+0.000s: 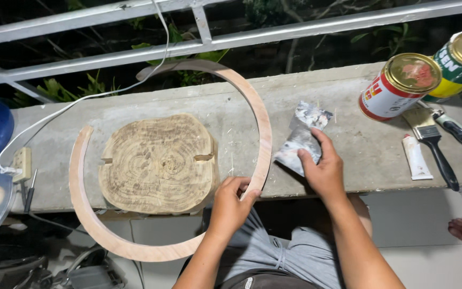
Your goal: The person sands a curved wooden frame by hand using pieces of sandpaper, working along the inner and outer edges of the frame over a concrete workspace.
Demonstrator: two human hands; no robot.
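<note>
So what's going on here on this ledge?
A person sits at a concrete ledge. Their left hand grips a thin curved wooden hoop that loops around a round wood slab lying flat on the ledge. Their right hand presses on a crumpled piece of sandpaper beside the hoop. Off to the right lie two tins, a paintbrush and a small white tube, all untouched.
</note>
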